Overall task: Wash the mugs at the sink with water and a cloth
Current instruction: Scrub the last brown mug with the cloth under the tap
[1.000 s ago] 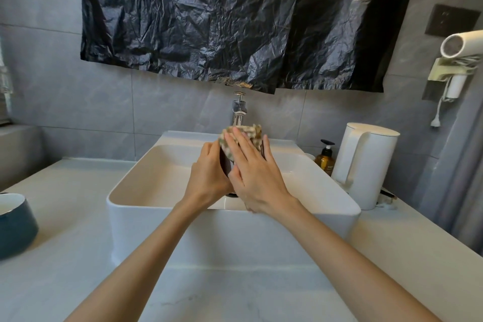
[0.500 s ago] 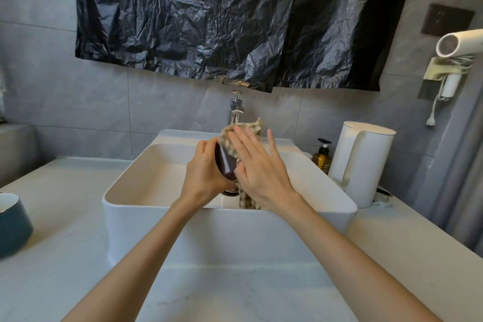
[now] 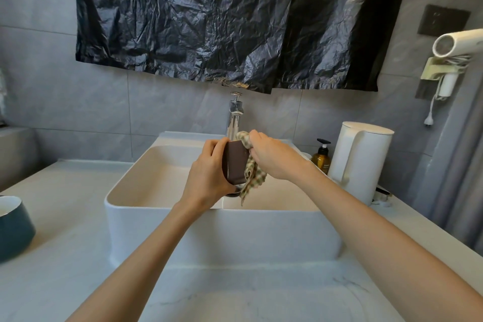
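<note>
Your left hand (image 3: 209, 172) grips the brown mug (image 3: 235, 165) over the sink (image 3: 167, 219), while your right hand (image 3: 274, 157) pinches the checked cloth (image 3: 252, 178) bunched against its side.

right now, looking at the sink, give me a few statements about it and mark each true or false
1. The left hand grips the brown mug above the sink. True.
2. The right hand holds a yellow sponge. False: it holds a checked cloth, bunched against the mug's side, with its end hanging down.
3. The white kettle stands on the counter to the left of the sink. False: it stands to the right, next to an amber pump bottle.
4. A teal cup sits on the counter to the left of the sink. True.
</note>
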Demonstrator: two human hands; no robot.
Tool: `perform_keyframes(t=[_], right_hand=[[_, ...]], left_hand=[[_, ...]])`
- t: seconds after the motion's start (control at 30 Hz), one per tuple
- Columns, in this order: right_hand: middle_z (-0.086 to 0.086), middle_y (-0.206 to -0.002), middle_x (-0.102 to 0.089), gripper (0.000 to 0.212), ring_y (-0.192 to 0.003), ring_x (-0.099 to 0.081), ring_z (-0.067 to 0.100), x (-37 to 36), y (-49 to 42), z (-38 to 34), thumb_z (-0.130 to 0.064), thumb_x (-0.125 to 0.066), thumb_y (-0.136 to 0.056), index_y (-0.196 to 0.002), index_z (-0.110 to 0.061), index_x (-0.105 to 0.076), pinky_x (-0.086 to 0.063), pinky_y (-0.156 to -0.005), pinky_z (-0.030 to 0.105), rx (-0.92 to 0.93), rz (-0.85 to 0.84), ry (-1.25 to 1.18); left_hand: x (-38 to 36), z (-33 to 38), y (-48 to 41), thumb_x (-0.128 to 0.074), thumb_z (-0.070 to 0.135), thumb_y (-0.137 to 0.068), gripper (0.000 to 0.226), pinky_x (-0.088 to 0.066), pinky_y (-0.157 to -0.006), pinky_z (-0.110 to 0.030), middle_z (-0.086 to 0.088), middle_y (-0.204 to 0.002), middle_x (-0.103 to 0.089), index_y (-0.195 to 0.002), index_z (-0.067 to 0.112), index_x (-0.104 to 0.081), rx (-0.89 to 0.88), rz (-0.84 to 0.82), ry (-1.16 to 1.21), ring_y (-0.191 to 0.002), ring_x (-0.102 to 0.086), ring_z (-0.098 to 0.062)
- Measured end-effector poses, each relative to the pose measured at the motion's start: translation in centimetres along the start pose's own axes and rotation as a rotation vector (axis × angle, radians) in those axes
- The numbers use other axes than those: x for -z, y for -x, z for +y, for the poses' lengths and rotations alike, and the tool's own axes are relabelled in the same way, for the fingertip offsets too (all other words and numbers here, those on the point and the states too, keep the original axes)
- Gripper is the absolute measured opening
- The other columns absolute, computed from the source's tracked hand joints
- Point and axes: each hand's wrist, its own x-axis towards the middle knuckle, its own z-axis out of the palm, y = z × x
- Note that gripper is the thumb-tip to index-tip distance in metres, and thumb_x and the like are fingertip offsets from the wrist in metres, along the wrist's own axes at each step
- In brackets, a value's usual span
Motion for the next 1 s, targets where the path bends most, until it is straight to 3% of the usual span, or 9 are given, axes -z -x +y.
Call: perform_keyframes(t=[0.07,0.23,0.33,0.43,0.53,0.67,0.8,0.93,1.0], right_hand=[[0.009,-0.097,-0.049,0.010,-0.082,-0.052,0.028,-0.8,0.1,0.1,-0.018,-0.031,-0.102,-0.100,-0.011,-0.038,-0.046,-0.074,0.048,-0.054,0.050,-0.271],[0.003,-0.108,-0.051,0.008,-0.094,-0.051,0.018,-3.7,0.8,-2.1,-0.017,-0.034,-0.102,-0.107,-0.015,-0.040,-0.038,-0.073,0.031,-0.236,0.345,-0.735],[0.004,-0.110,-0.054,0.011,-0.096,-0.052,0.017,-4.6,0.7,-3.5,-0.021,-0.037,-0.102,-0.111,-0.016,-0.039,-0.039,-0.075,0.030,-0.360,0.474,-0.900],[0.005,-0.108,-0.055,0.009,-0.098,-0.055,0.020,-4.8,0.4,-4.6,-0.027,-0.037,-0.102,-0.107,-0.019,-0.036,-0.047,-0.079,0.039,-0.456,0.536,-1.004],[0.008,-0.107,-0.053,0.015,-0.099,-0.053,0.022,-4.7,0.2,-5.5,-0.028,-0.037,-0.103,-0.100,-0.013,-0.033,-0.041,-0.078,0.034,-0.530,0.525,-1.097],[0.013,-0.112,-0.052,0.015,-0.104,-0.052,0.026,-4.4,-0.2,-5.9,-0.027,-0.036,-0.103,-0.099,-0.013,-0.032,-0.042,-0.084,0.036,-0.504,0.499,-1.090],[0.011,-0.105,-0.057,0.017,-0.098,-0.056,0.030,-3.6,-0.3,-4.9,-0.029,-0.037,-0.103,-0.096,-0.013,-0.035,-0.046,-0.083,0.047,-0.462,0.453,-0.913],[0.010,-0.099,-0.058,0.015,-0.092,-0.056,0.031,-2.3,-0.3,-2.5,-0.026,-0.040,-0.102,-0.096,-0.013,-0.038,-0.043,-0.072,0.042,-0.341,0.398,-0.689],[0.004,-0.096,-0.055,0.011,-0.089,-0.055,0.024,-1.2,-0.2,-1.1,-0.024,-0.042,-0.101,-0.099,-0.013,-0.042,-0.038,-0.068,0.035,-0.201,0.345,-0.567]], left_hand=[[-0.1,0.0,0.0,-0.088,0.022,-0.050,0.094,-0.042,-0.065,-0.029,-0.003,-0.122,-0.046,-0.132,0.014,-0.044,0.013,0.020,0.004,-0.089,-0.057,-0.029],[-0.2,-0.5,-0.1,-0.088,0.020,-0.048,0.094,-0.045,-0.063,-0.030,-0.001,-0.122,-0.045,-0.131,0.016,-0.044,0.016,0.055,-0.005,-0.087,-0.058,-0.029],[-0.2,-0.6,0.0,-0.088,0.018,-0.050,0.091,-0.044,-0.063,-0.029,-0.002,-0.122,-0.046,-0.131,0.016,-0.044,0.021,0.087,0.003,-0.086,-0.059,-0.029],[-0.2,-0.6,0.0,-0.086,0.019,-0.055,0.088,-0.048,-0.065,-0.033,-0.004,-0.120,-0.047,-0.132,0.013,-0.045,0.032,0.138,0.036,-0.088,-0.059,-0.029],[-0.1,-0.6,-0.1,-0.082,0.016,-0.060,0.083,-0.043,-0.068,-0.031,-0.007,-0.118,-0.048,-0.134,0.011,-0.044,0.084,0.175,0.066,-0.092,-0.057,-0.029],[-0.2,-1.2,-0.3,-0.080,0.013,-0.064,0.082,-0.038,-0.069,-0.029,-0.008,-0.118,-0.046,-0.136,0.011,-0.042,0.147,0.189,0.066,-0.095,-0.055,-0.029],[-0.6,-1.0,-0.4,-0.083,0.021,-0.063,0.089,-0.041,-0.072,-0.032,-0.005,-0.123,-0.040,-0.137,0.016,-0.035,0.161,0.093,0.139,-0.096,-0.055,-0.029],[-0.8,-1.1,-0.4,-0.082,0.046,-0.055,0.115,-0.039,-0.088,-0.023,0.008,-0.130,-0.024,-0.150,0.026,-0.019,0.164,-0.089,0.299,-0.109,-0.041,-0.007],[-0.6,-0.9,-0.7,-0.068,0.046,-0.066,0.096,-0.035,-0.097,-0.023,0.008,-0.127,-0.027,-0.149,0.032,-0.022,0.234,-0.062,0.522,-0.117,-0.039,-0.007]])
